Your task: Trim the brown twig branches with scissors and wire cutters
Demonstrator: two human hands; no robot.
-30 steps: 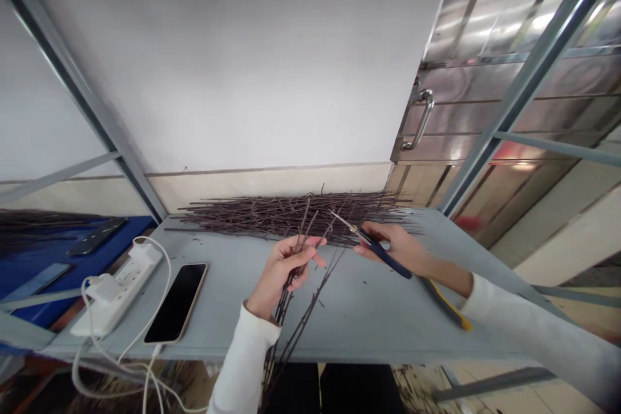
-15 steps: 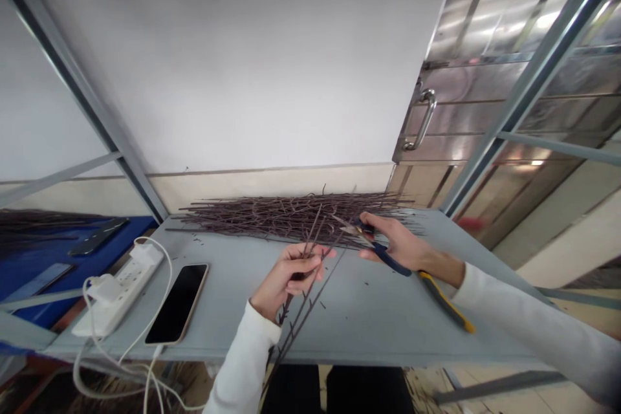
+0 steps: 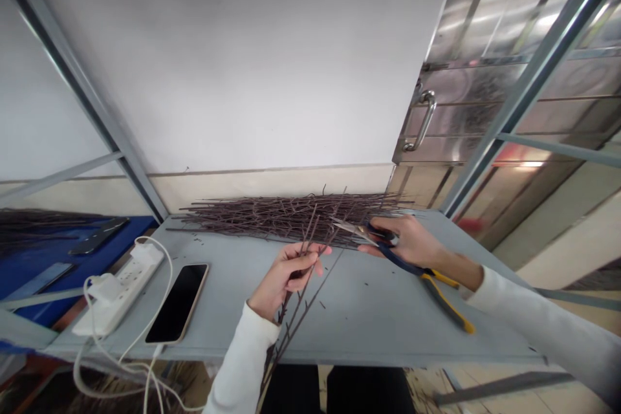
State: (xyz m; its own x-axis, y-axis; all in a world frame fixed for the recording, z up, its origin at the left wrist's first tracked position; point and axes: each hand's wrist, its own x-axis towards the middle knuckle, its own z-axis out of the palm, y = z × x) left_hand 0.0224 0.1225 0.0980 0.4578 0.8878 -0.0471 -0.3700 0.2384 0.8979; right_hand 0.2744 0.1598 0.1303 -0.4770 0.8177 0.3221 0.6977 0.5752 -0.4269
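Several thin dark twigs (image 3: 297, 321) are pinched in my left hand (image 3: 290, 273), their lower ends hanging past the table's front edge. My right hand (image 3: 412, 242) is wrapped round the dark blue handles of metal scissors (image 3: 352, 229), whose blades point left, close to the upper parts of the held twigs. Behind both hands a long pile of dark twigs (image 3: 272, 215) lies along the back of the grey table (image 3: 369, 330). Pliers with yellow and black handles (image 3: 447, 306) lie on the table beneath my right wrist.
On the left are a phone (image 3: 177, 304) with a cable and a white power strip (image 3: 119, 288). Farther left, a blue surface (image 3: 94, 272) bears more twigs and dark devices. Metal posts frame both sides, with a steel door (image 3: 456, 110) at the back right.
My right hand and the scissors have moved a little to the right, uncovering more of the pliers' handles. My left hand has shifted slightly left with the twigs.
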